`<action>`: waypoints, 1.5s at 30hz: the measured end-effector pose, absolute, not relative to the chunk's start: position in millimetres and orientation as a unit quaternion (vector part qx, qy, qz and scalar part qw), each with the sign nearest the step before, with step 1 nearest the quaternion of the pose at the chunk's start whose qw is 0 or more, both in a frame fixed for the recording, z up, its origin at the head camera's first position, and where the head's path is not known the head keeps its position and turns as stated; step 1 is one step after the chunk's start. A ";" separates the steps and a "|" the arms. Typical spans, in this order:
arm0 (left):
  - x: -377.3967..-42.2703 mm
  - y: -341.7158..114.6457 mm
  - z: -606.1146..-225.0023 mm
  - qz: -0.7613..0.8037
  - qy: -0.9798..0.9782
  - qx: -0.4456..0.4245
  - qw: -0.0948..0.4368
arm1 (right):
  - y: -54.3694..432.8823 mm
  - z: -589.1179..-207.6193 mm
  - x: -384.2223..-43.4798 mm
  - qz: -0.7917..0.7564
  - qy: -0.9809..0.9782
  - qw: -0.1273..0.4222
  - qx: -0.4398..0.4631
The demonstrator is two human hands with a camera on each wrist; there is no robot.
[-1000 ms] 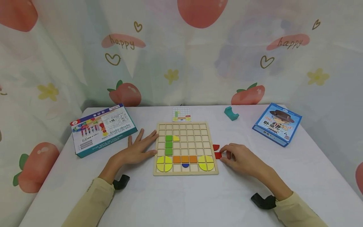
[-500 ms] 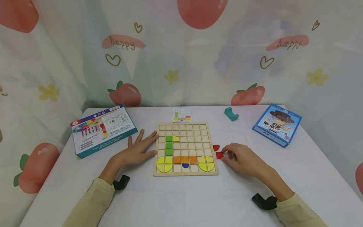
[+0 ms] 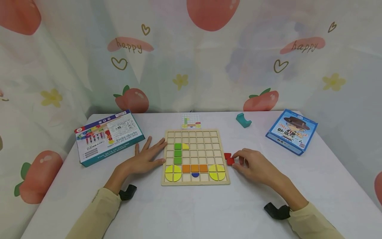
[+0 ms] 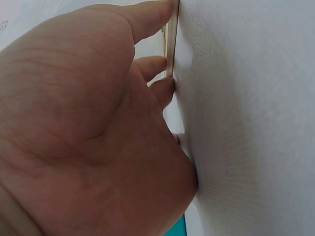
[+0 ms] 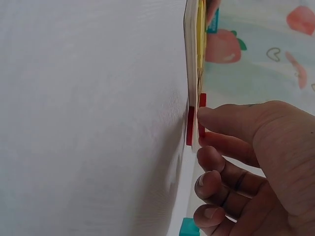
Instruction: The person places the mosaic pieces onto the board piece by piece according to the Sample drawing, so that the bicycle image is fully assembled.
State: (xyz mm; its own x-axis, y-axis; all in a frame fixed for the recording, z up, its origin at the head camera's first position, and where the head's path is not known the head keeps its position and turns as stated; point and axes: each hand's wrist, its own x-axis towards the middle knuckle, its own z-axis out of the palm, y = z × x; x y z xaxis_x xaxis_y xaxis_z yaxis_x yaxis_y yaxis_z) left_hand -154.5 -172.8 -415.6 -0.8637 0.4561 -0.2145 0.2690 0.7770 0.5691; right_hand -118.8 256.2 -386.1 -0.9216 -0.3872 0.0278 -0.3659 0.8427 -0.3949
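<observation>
A square wooden grid board (image 3: 195, 132) lies on the table, with green, orange, yellow and blue tiles in some of its cells. My left hand (image 3: 144, 160) rests spread out at the board's left side, its fingertips touching the edge. Just off the right edge, my right hand (image 3: 256, 166) pinches a red tile (image 5: 203, 100) between thumb and index finger, lifted off the cloth. Another red tile (image 3: 227, 155) lies beside the board, close to the held one. In the left wrist view, the left palm (image 4: 88, 123) fills much of the frame.
Behind the board lies a pattern card (image 3: 191, 120). A teal curved block (image 3: 243, 119) sits at the back right, near a blue box (image 3: 292, 131). Left of the board is a teal-edged game box (image 3: 108, 137). A printed curtain (image 3: 209, 73) hangs behind the table.
My right hand has raised the square red tile off the table and tilted it, after first sliding it slightly right from the board. My left hand stays in place.
</observation>
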 end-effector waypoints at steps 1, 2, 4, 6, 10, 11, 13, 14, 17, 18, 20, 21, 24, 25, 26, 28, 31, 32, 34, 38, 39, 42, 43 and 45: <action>-154.3 -172.7 -415.3 0.271 0.927 0.196 0.172 | 255.5 -386.0 -119.2 -0.201 0.959 0.026 -0.198; -154.0 -172.7 -415.1 0.271 0.927 0.197 0.171 | 254.7 -385.7 -119.6 -0.202 0.959 0.025 -0.199; -154.0 -172.8 -415.1 0.271 0.927 0.198 0.170 | 252.8 -385.3 -120.4 -0.204 0.958 0.025 -0.201; -154.2 -172.9 -415.3 0.270 0.927 0.199 0.169 | 250.8 -385.6 -121.4 -0.207 0.956 0.025 -0.205; -154.9 -172.9 -416.0 0.270 0.927 0.197 0.170 | 245.4 -387.1 -123.9 -0.212 0.954 0.026 -0.210; -154.9 -172.8 -415.9 0.270 0.927 0.196 0.171 | 244.0 -387.7 -124.7 -0.213 0.954 0.026 -0.212; -154.9 -172.7 -415.9 0.271 0.927 0.194 0.172 | 240.7 -388.3 -125.8 -0.215 0.953 0.027 -0.213; -154.9 -172.7 -416.0 0.271 0.927 0.194 0.172 | 239.3 -388.9 -126.3 -0.215 0.953 0.027 -0.214; -155.0 -172.6 -416.1 0.271 0.927 0.194 0.171 | 234.9 -390.1 -127.4 -0.217 0.952 0.028 -0.214; -155.0 -172.7 -416.1 0.271 0.927 0.195 0.171 | 233.5 -390.4 -127.8 -0.217 0.952 0.030 -0.213; -155.1 -172.6 -416.2 0.272 0.926 0.196 0.171 | 231.1 -391.3 -128.5 -0.216 0.953 0.033 -0.212; -155.1 -172.6 -416.2 0.272 0.926 0.197 0.171 | 229.9 -391.4 -128.7 -0.215 0.953 0.035 -0.212; -155.0 -172.7 -415.9 0.273 0.925 0.198 0.172 | 227.3 -391.4 -129.4 -0.211 0.953 0.038 -0.213; -155.0 -172.7 -415.8 0.273 0.925 0.199 0.172 | 226.6 -391.2 -129.6 -0.210 0.953 0.038 -0.214; -154.9 -172.9 -415.7 0.272 0.926 0.198 0.172 | 226.0 -391.0 -129.7 -0.210 0.953 0.038 -0.215; -154.7 -173.1 -415.3 0.271 0.926 0.198 0.172 | 225.1 -390.8 -130.0 -0.208 0.953 0.038 -0.218; -154.4 -173.3 -414.9 0.271 0.926 0.197 0.172 | 224.2 -391.0 -130.5 -0.206 0.952 0.036 -0.222; -154.4 -173.4 -414.9 0.271 0.926 0.198 0.172 | 224.0 -391.3 -130.7 -0.205 0.952 0.035 -0.223; -154.2 -173.5 -414.8 0.272 0.926 0.197 0.172 | 223.6 -391.9 -131.0 -0.205 0.952 0.033 -0.225; -154.0 -173.6 -414.6 0.275 0.926 0.197 0.171 | 223.2 -393.1 -131.3 -0.204 0.952 0.032 -0.227; -154.0 -173.6 -414.5 0.275 0.925 0.197 0.171 | 223.1 -393.2 -131.1 -0.203 0.952 0.033 -0.227; -154.0 -173.6 -414.5 0.276 0.925 0.197 0.171 | 222.7 -393.1 -130.4 -0.200 0.953 0.036 -0.223; -154.1 -173.6 -414.5 0.276 0.925 0.197 0.172 | 222.5 -392.9 -130.0 -0.200 0.954 0.037 -0.222; -154.2 -173.6 -414.8 0.277 0.925 0.197 0.173 | 222.3 -392.7 -129.4 -0.197 0.955 0.037 -0.220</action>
State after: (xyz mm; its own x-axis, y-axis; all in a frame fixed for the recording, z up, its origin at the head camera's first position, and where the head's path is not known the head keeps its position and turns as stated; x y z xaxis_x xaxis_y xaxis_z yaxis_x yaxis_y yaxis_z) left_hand -154.2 -173.6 -414.8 -0.8631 0.4592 -0.2104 0.2682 0.7696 0.5794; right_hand -129.4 222.3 -392.7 -0.9000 -0.4356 0.0161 -0.4063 0.8250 -0.3929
